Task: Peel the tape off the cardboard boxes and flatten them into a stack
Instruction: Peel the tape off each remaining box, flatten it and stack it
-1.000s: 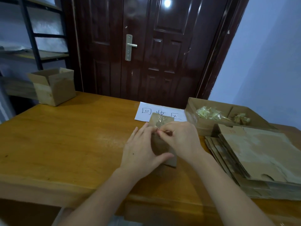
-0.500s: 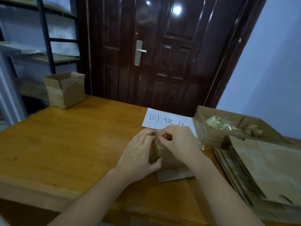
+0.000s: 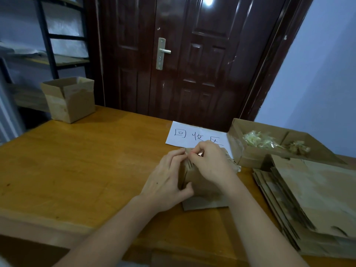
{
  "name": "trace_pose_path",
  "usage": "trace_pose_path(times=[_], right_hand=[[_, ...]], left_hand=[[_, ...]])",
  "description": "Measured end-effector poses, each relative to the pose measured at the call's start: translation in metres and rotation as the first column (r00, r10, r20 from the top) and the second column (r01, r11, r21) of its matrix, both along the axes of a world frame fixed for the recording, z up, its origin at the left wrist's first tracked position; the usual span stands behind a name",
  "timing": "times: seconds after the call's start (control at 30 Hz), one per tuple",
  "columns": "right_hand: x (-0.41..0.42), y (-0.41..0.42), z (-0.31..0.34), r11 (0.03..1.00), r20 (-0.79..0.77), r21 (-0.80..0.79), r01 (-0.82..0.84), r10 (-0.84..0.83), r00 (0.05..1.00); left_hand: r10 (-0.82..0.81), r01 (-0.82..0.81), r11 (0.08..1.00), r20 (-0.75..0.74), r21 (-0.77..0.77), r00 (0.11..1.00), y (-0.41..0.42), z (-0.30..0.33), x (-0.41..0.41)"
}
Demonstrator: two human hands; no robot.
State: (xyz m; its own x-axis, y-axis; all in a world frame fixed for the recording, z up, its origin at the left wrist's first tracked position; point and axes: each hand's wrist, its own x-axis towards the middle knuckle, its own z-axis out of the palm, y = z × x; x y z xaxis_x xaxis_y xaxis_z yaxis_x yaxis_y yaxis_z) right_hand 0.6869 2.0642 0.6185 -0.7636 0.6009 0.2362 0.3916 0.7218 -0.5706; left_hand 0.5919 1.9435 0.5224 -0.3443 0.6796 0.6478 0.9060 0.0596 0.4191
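Head cam, looking down at a wooden counter (image 3: 81, 170). Sitting dead centre on it, a small cardboard box (image 3: 200, 184), one flap lying flat toward the near edge. Left hand (image 3: 165, 182) wrapping around the box's left side, thumb hooking the near corner, fingers curling up along the top edge. Right hand (image 3: 210, 162) coming over the top, fingertips pinching at something on the upper edge, probably tape, but too small and hidden by the fingers to tell for sure. Both hands blocking most of the box, so not seeing the seam at all.

Just behind the box, lying flat, a white paper sign (image 3: 192, 134) with handwritten characters, its near edge partly covered by the right hand. Off to the right, an open tray box (image 3: 250, 158) holding crumpled tape scraps (image 3: 258, 139). Touching the front of that, taking up the right side of the counter, a stack of flattened cardboard (image 3: 316, 197), edges fanning out a bit. Far left corner, another open box (image 3: 70, 99) standing upright, well apart from everything else.

Behind the counter, a dark wooden door (image 3: 192, 60) with a metal handle (image 3: 161, 53), plus a metal shelf rack (image 3: 48, 37) on the left.
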Motion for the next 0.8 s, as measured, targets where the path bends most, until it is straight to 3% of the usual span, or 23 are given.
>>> trace_pose_path(times=[0.3,0.53,0.6,0.7,0.8], right_hand=[[-0.005,-0.01,-0.009,0.981,0.037,0.185,0.056,-0.064,0.997],[-0.001,-0.011,-0.007,0.977,-0.004,0.207,0.054,-0.055,0.998],[-0.004,-0.013,-0.009,0.977,-0.033,0.192,0.096,-0.092,0.995],[-0.003,-0.014,-0.011,0.933,-0.093,0.297,0.202,-0.182,0.979],[0.0,-0.013,-0.011,0.945,-0.104,0.301,0.132,-0.105,0.989]], left_hand=[[0.027,-0.029,0.999,-0.036,-0.045,0.999,0.0,-0.001,-0.002],[0.036,-0.039,0.997,-0.051,-0.06,0.998,0.002,0.005,-0.003],[0.012,-0.017,0.997,-0.065,-0.077,0.998,0.003,0.011,-0.005],[0.009,-0.016,0.994,-0.07,-0.108,0.998,0.004,0.016,-0.006],[0.008,-0.017,0.993,-0.07,-0.12,0.998,0.003,0.016,-0.006]])
